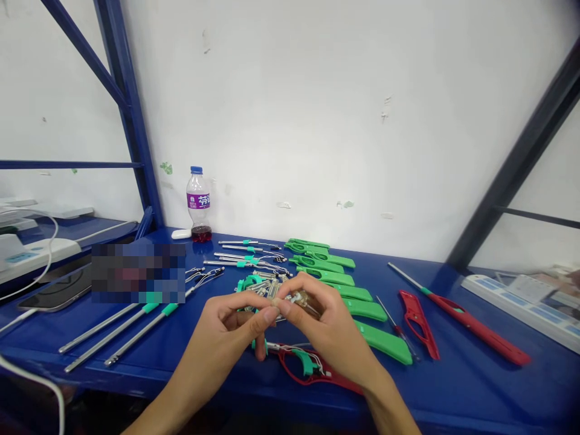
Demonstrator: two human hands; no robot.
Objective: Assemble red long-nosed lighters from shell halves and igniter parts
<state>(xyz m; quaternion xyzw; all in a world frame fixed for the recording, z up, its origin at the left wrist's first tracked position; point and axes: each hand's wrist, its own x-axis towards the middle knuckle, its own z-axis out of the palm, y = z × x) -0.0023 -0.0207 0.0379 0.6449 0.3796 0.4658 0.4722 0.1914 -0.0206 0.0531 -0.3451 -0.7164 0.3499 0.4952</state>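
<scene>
My right hand (328, 323) is closed around a translucent brownish lighter fuel tank (310, 304), partly covered by the fingers. Thumb and forefinger of my left hand (231, 326) pinch the tank's near end, and the fingertips of both hands meet there. Below them lies a red lighter shell half (339, 379) with a green trigger (307, 362), thin white wires and a metal tube in it. Just behind my fingers is a heap of small metal and clear parts (269, 285), with green triggers (248, 282) beside it.
Green lighter shells (369, 309) form a row right of centre. Metal tubes with wires lie behind (235, 256) and at left (113, 335). At right are a red shell half (419, 323), a screwdriver (399, 329) and a red lighter (475, 326). A bottle (199, 208) stands by the wall.
</scene>
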